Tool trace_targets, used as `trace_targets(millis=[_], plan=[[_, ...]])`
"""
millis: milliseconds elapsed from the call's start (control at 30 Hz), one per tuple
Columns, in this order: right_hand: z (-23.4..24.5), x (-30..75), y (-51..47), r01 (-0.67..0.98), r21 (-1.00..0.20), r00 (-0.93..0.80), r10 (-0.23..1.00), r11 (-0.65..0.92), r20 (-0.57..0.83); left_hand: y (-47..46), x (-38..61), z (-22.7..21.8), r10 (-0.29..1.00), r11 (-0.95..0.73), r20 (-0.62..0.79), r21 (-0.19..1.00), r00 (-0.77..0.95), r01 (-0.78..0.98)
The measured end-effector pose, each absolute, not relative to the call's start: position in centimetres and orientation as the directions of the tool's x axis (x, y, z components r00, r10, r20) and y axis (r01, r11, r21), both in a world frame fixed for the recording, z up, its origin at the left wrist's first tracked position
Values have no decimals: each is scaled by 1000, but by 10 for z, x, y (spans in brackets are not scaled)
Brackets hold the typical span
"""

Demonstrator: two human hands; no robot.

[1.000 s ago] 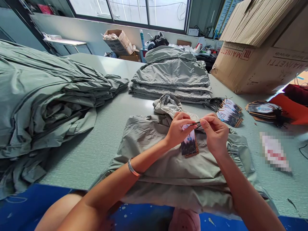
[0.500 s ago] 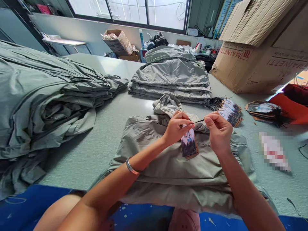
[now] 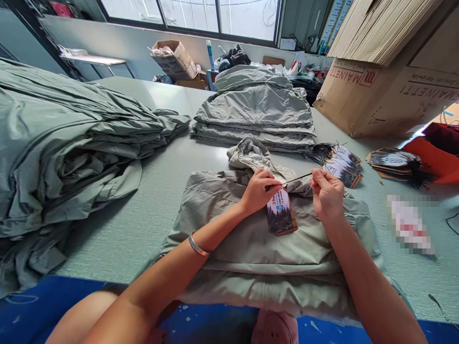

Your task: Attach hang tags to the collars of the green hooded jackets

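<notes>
A grey-green hooded jacket [image 3: 229, 239] lies folded on the table in front of me, its hood [image 3: 249, 155] toward the far side. Over it, my left hand [image 3: 260, 191] is closed on the black string of a hang tag [image 3: 281, 215]. The tag has a forest picture and a brown card behind it, and hangs below the fingers. My right hand [image 3: 327, 193] pinches the other end of that black string [image 3: 297, 178], which is stretched straight between both hands.
Folded jackets [image 3: 254, 110] are stacked behind. A big heap of the same cloth [image 3: 64, 153] fills the left. More hang tags [image 3: 344, 165] fan out at right, beside another tag bundle [image 3: 390, 160]. A cardboard box [image 3: 373, 100] stands at the back right, near an orange item [image 3: 430, 160].
The right hand has moved slightly right and the stretch of string between the hands is longer. The tag's printed face shows more to me now.
</notes>
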State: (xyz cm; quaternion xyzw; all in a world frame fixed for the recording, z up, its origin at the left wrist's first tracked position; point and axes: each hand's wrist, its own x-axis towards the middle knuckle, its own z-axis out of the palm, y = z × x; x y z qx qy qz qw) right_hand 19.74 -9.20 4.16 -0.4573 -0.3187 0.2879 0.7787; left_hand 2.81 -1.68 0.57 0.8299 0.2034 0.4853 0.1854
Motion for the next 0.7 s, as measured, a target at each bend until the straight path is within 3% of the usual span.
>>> trace_targets(millis=[200, 400, 467, 533, 633, 700], plan=[[30, 211, -85, -217, -950, 560, 826, 224, 67, -12, 27, 2, 543, -836, 708, 508, 451, 208], [26, 218, -85, 37, -999, 571, 819, 26, 43, -9, 23, 0, 552, -832, 696, 494, 459, 251], [29, 221, -87, 179, -984, 568, 817, -4, 100, -9, 22, 0, 537, -843, 710, 476, 456, 251], [33, 222, -91, 380, -925, 554, 795, 21, 246, -9, 22, 1, 510, -860, 729, 446, 457, 249], [42, 222, -97, 688, -712, 388, 758, 140, 524, -10, 21, 2, 457, -889, 747, 376, 483, 260], [46, 220, -101, 814, -538, 192, 771, 220, 607, -11, 21, 4, 429, -902, 749, 329, 505, 279]])
